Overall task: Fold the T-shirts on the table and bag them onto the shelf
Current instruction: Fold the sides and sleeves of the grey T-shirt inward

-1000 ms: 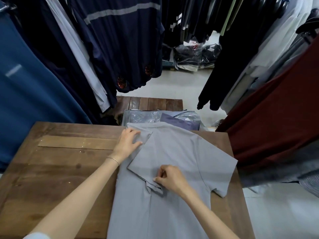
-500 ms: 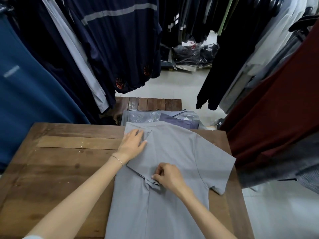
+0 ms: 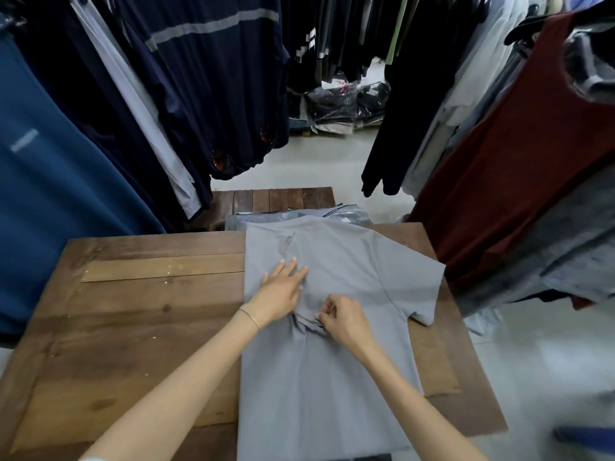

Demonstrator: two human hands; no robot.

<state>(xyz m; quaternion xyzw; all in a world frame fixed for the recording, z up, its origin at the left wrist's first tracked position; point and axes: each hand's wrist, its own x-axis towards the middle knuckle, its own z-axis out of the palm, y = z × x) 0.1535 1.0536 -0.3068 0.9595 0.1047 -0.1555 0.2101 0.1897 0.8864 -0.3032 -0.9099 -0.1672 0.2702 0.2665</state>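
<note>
A grey T-shirt (image 3: 349,377) lies flat on the wooden table (image 3: 139,327), its left side and sleeve folded in over the middle. My left hand (image 3: 283,287) lies flat with straight fingers on the folded-in part. My right hand (image 3: 342,319) pinches the edge of the folded sleeve near the shirt's centre. The right sleeve (image 3: 422,287) still spreads out toward the table's right edge.
Bagged shirts in clear plastic (image 3: 299,216) lie on a lower wooden bench (image 3: 273,199) just past the table's far edge. Hanging clothes crowd both sides: blue and navy on the left (image 3: 66,161), a dark red top (image 3: 515,161) on the right. More bagged garments (image 3: 346,104) sit on the floor far back.
My left hand slid from the shirt's far left corner toward the centre, flattening the folded part. My right hand kept its pinch on the sleeve edge.
</note>
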